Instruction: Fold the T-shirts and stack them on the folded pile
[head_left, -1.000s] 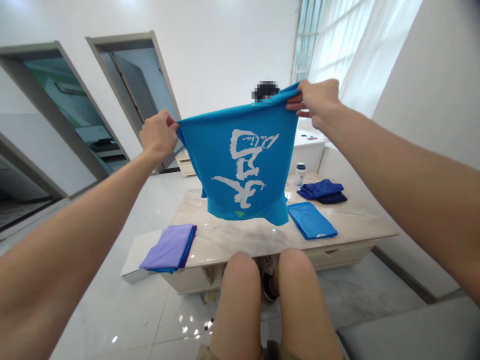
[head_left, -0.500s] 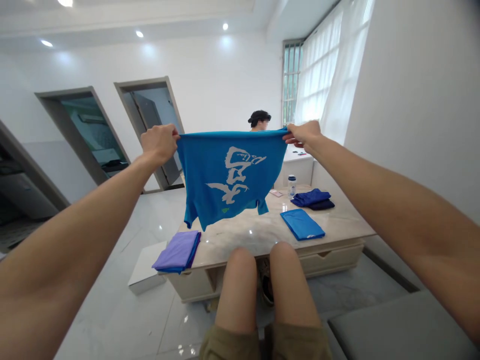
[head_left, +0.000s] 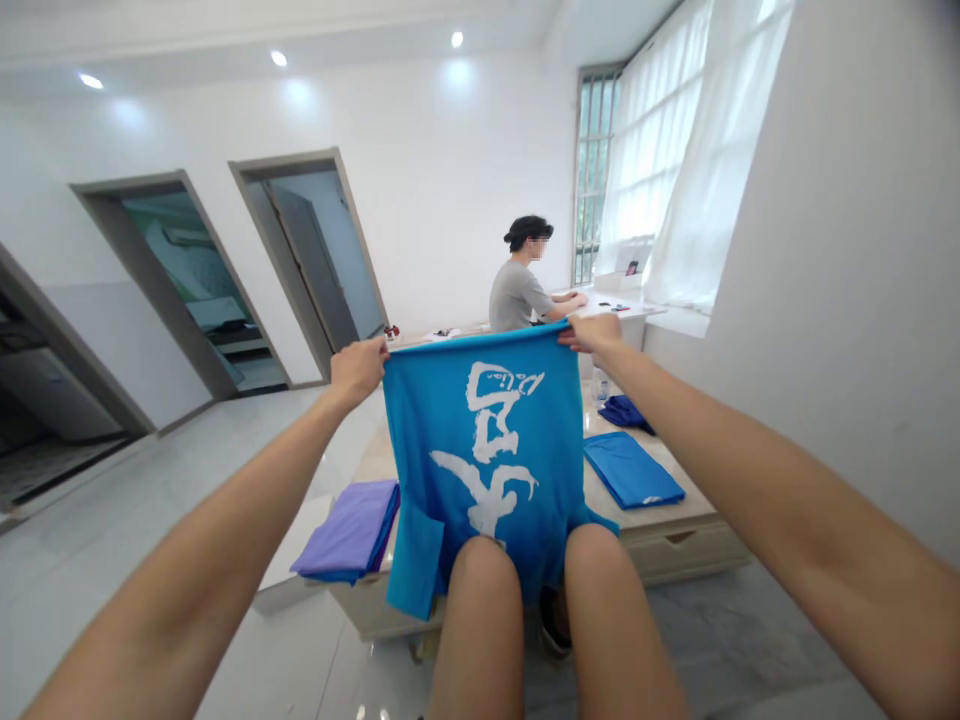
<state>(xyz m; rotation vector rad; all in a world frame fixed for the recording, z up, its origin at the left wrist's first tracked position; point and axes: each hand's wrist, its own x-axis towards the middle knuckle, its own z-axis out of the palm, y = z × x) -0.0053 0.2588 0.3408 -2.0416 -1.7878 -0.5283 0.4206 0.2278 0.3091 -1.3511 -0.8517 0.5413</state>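
A blue T-shirt point(head_left: 420, 440) with white brush-style characters hangs upside down, stretched between my two hands. My left hand point(head_left: 360, 372) is closed on one corner of its upper edge, and my right hand point(head_left: 594, 338) pinches the other corner. The lower part of the shirt drops in front of the table, partly behind my knees. Left of it lies a folded stack with a purple garment point(head_left: 349, 525) on top. To the right a folded blue garment point(head_left: 631, 468) lies flat on the table, with a dark blue garment point(head_left: 624, 413) behind it, partly hidden by my right arm.
The low marble-topped table point(head_left: 375, 455) has drawers along its front. A bottle point(head_left: 600, 386) stands at its back right. Farther off, a person in a grey top point(head_left: 511, 295) sits at a white desk point(head_left: 637, 305). A white box point(head_left: 289, 570) is on the floor at left.
Both my hands have come down and nearer, bringing the shirt with them. Its lower part now hangs past the table's front edge to my knees. The seated person shows more fully.
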